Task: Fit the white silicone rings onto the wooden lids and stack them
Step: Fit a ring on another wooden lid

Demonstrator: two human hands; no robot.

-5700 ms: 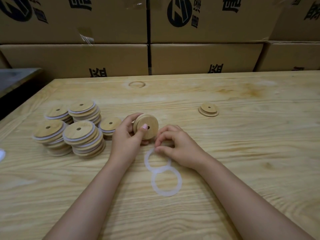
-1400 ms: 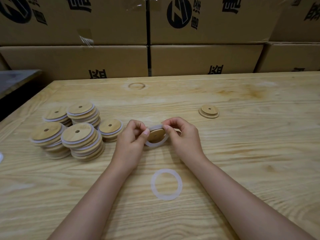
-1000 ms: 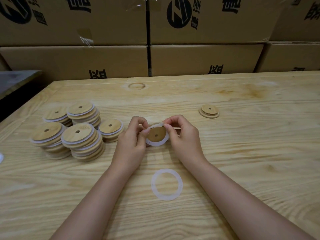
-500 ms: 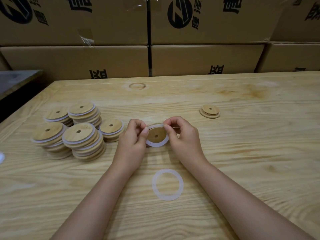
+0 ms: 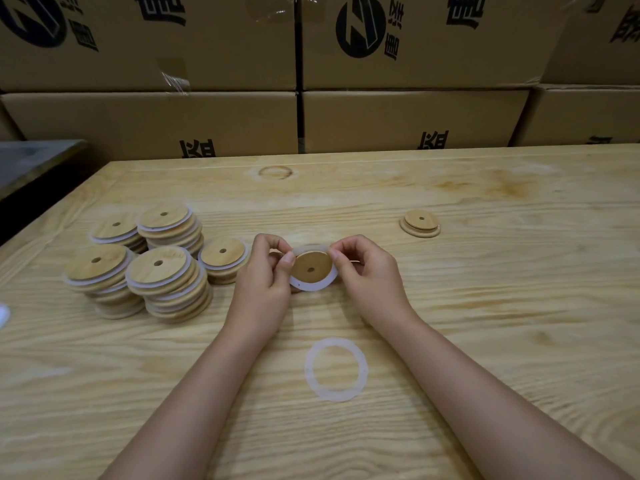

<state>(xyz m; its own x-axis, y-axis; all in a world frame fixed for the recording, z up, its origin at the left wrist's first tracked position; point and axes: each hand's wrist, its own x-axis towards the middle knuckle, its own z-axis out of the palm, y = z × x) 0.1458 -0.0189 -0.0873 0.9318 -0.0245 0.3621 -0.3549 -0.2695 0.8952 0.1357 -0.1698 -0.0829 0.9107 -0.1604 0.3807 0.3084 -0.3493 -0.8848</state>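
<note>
The tabletop [image 5: 485, 306] carries the stacks [image 5: 162, 268] of finished lids to my left, five piles, each lid showing a white edge. In front of me, just above the wood, my left hand [image 5: 263, 285] and right hand [image 5: 370, 278] hold the lid [image 5: 310, 268] between them. Each grip is closed in a fingertip pinch on its rim, thumbs over the ring [image 5: 311, 288].

I judge this the seating step: the ring circles the raised face and looks nearly home. Next I need to press it flat all round, then carry the lid left onto a pile.

The lid is a disc, so it has no long axis. Its flat face tilts up toward me, centre hole showing.

A bare lid [image 5: 420, 223] waits far right, and a spare ring [image 5: 335, 396] lies flat nearer me.
</note>
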